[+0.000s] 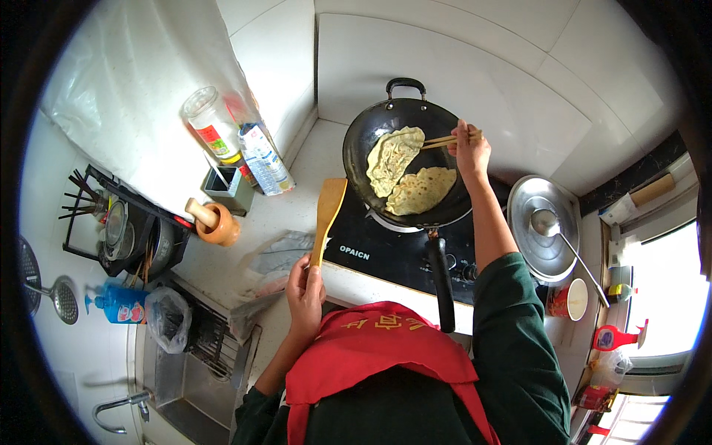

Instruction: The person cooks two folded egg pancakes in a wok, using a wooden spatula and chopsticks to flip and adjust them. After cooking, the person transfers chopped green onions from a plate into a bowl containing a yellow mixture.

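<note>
Two folded, browned flatbreads lie in a black wok: an upper-left flatbread (395,158) and a lower flatbread (421,191). The wok (409,111) rests on a black gas stove (384,261), its long handle pointing towards me. My right hand (471,149) grips wooden chopsticks (440,141) over the wok's right side, their tips at the right edge of the upper-left flatbread. Upright in my left hand (306,295) is a wooden spatula (328,214), held left of the wok, its blade near the rim.
A metal lid (523,233) with a ladle (545,222) stands right of the stove, near a paper cup (568,299). Leftwards are a wooden mortar (227,231), a grey-green container (236,197), a bag (267,161), a cloth (283,253) and a sink (206,384).
</note>
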`<control>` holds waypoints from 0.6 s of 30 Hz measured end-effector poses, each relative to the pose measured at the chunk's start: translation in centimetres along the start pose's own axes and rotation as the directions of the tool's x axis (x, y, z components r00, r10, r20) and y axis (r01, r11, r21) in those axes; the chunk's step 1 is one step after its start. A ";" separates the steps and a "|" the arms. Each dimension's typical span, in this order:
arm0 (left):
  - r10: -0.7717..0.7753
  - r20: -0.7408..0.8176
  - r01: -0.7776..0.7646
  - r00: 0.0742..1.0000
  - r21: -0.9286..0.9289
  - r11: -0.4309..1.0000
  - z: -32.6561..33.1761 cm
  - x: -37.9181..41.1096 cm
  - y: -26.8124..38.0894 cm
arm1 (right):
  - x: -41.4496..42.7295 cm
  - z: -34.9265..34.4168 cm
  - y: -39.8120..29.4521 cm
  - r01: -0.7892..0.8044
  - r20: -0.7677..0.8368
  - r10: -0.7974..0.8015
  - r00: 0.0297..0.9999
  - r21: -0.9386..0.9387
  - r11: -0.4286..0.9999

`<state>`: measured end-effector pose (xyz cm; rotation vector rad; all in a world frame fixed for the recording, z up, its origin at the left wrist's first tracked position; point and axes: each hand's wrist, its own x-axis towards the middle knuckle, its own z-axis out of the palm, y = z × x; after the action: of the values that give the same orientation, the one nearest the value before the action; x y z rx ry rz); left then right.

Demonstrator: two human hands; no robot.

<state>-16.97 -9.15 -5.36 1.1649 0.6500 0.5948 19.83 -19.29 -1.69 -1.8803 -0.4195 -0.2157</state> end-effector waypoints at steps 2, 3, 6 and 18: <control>-0.006 -0.010 0.006 1.000 0.003 1.000 -0.2 0.0 -0.1 | 0.1 1.6 -0.7 0.024 0.003 -0.024 1.000 0.054 0.998; -0.006 -0.016 0.006 1.000 -0.003 1.000 -0.3 0.0 -0.2 | 0.1 2.5 -0.9 0.044 0.030 -0.046 0.999 0.059 0.997; -0.013 -0.041 0.012 0.999 -0.011 1.000 -0.5 0.0 -0.1 | -0.1 4.1 -1.5 0.065 0.147 -0.086 0.985 0.140 0.988; -0.039 -0.039 0.038 0.998 -0.028 0.999 0.0 0.6 -0.5 | -4.1 -3.7 -4.2 -0.126 0.352 -0.001 0.936 0.337 0.933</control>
<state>-16.53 -8.84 -5.97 1.1156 0.6949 0.5937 14.59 -22.30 1.82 -1.5671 -0.5937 0.2310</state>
